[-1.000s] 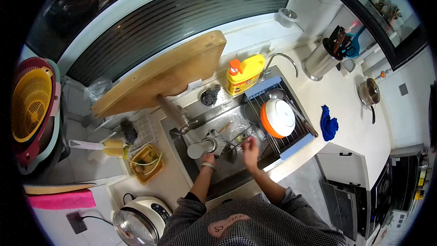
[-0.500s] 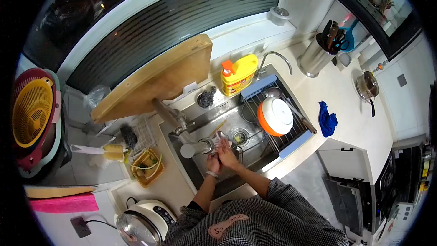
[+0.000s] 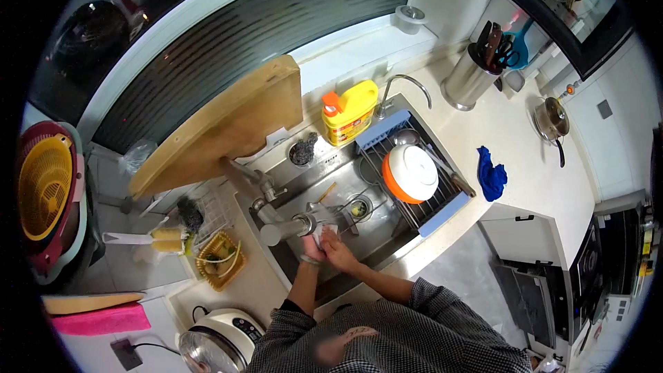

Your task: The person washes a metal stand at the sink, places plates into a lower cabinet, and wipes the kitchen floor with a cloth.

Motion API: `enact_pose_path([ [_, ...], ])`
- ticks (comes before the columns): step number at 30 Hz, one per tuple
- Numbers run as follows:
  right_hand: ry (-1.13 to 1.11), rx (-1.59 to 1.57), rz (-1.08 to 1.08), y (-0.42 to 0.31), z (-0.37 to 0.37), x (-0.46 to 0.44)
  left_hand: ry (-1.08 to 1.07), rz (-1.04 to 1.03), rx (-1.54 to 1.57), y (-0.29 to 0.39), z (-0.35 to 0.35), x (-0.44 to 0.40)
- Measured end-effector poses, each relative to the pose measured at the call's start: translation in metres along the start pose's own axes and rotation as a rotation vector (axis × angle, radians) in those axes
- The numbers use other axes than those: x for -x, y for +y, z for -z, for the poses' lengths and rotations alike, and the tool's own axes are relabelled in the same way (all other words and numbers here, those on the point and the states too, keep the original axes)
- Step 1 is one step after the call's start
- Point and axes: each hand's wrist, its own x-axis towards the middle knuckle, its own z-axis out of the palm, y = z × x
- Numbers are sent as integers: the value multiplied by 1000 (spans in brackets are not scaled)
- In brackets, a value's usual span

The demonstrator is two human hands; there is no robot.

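My left hand [image 3: 313, 249] and my right hand [image 3: 338, 251] are close together over the front of the steel sink [image 3: 297, 197], beside the faucet [image 3: 280, 231]. Between them is a small whitish, shiny thing [image 3: 323, 230]; whether it is a dish, a cloth or running water I cannot tell. The fingers of both hands curl around it and are partly hidden. A bracelet circles my left wrist. Right of my hands lies the drain [image 3: 358, 208] with food scraps in it.
An orange and white bowl [image 3: 413, 173] rests upside down on a drying rack [image 3: 442, 213]. A yellow detergent jug [image 3: 351, 114] and a wooden cutting board [image 3: 228, 128] stand behind the sink. A blue cloth [image 3: 492, 174] lies on the right counter, a small basket [image 3: 219, 260] on the left.
My hands have drawn slightly closer to my body, and the whitish thing between them shows more clearly. The whole view has shifted a little to the left.
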Motion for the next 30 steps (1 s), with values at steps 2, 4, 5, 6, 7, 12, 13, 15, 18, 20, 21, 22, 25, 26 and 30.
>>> enact_pose_path([
  [2,51,89,7,1,-3,-17,151,9,-205,-7,1,-2],
  [4,107,176,14,-3,6,-35,388,-81,-294,-24,-83,-7],
  [5,129,312,109,-9,14,-42,628,-178,-374,-30,-115,-8],
  [6,149,447,202,-9,17,-43,631,-177,-374,-30,-113,-6],
  [7,148,446,202,-8,19,-39,596,-156,-365,-27,-108,-5],
  [12,-34,126,152,-8,2,8,-83,52,41,12,-29,-2],
  [13,-3,201,213,-6,-2,5,204,-49,-208,8,-32,1],
  [15,22,167,149,-23,4,-12,145,-9,-229,7,-21,5],
  [18,83,229,154,-37,22,-45,375,-218,-311,-19,-112,-8],
  [20,123,329,217,-39,24,-48,421,-160,-326,-14,-78,-6],
  [21,136,338,178,-41,24,-44,416,-164,-332,-12,-57,-10],
  [22,149,347,139,-39,22,-38,412,-167,-338,-8,-56,-11],
  [25,18,252,65,-31,8,2,654,-165,-412,9,-80,-7],
  [26,21,251,64,-29,6,0,653,-163,-414,11,-78,-7],
  [30,-188,178,-80,-43,14,-26,75,-176,-283,2,-43,9],
])
